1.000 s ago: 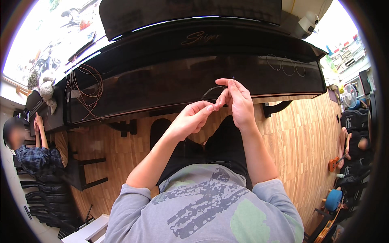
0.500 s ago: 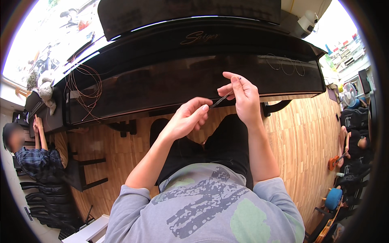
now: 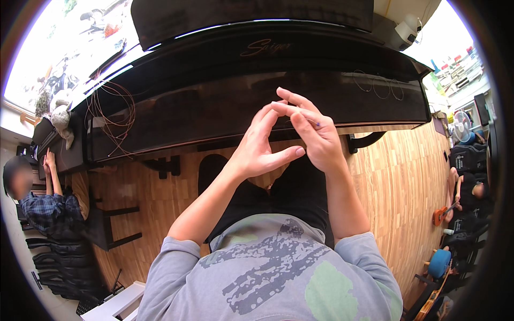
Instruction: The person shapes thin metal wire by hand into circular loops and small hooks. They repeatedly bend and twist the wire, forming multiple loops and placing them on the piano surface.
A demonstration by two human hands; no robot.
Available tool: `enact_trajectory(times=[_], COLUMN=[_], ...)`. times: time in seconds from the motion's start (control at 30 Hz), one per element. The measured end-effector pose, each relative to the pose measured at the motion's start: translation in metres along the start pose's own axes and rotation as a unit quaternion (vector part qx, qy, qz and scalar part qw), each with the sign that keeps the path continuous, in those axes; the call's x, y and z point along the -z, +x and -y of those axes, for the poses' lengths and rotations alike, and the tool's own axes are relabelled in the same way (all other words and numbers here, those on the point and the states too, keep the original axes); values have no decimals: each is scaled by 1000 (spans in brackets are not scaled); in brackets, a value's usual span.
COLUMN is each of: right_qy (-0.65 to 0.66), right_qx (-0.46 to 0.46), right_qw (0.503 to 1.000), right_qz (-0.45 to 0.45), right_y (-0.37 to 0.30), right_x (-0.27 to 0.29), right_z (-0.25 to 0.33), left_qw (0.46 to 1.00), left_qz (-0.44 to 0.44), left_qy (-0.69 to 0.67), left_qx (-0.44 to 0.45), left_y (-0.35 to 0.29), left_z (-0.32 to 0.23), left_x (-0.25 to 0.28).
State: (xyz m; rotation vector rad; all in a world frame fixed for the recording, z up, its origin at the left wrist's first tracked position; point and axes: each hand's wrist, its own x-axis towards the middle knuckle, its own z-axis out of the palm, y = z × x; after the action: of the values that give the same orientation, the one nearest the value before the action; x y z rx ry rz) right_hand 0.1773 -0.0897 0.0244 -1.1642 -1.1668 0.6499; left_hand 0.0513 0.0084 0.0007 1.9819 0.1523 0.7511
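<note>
Left hand (image 3: pixel 261 147): fingers and thumb lay spread well apart, the raised fingertips close to the right hand's; whether these tips pinched anything could not be told. Right hand (image 3: pixel 320 147): thumb and fingers were together, apparently clamped on 1 slim, blue-ended piece (image 3: pixel 318 124), its blue end showing beside the knuckles, the remainder hidden. Handling, as judged: so slight a piece called for a light, steady pinch near its end, with the left fingertips guiding any free length so that it did not kink. Black piano (image 3: pixel 214 115), 1: stood beyond the hands. On it, left: a loose tangle of copper-coloured wires (image 3: pixel 126 128); right: pale wire loops (image 3: pixel 369 90), about 3. Containers: 1 white open-fronted unit (image 3: pixel 110 307), low at left, contents indiscernible. Farther left: 1 person in a plaid shirt (image 3: pixel 48 208), seated.
</note>
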Motion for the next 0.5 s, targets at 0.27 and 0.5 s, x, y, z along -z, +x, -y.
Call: enact_trajectory(times=[0.27,0.5], right_qy=[113,146], right_qx=[-33,-47], right_qw=[993,987], right_qz=[-28,-40], right_y=[3,1], right_x=[6,4], right_z=[2,-12], left_qw=[973,941], left_qz=[-20,-29], left_qy=[-200,-291], left_qx=[110,170], left_y=[2,1], left_z=[-6,-6], left_x=[2,4])
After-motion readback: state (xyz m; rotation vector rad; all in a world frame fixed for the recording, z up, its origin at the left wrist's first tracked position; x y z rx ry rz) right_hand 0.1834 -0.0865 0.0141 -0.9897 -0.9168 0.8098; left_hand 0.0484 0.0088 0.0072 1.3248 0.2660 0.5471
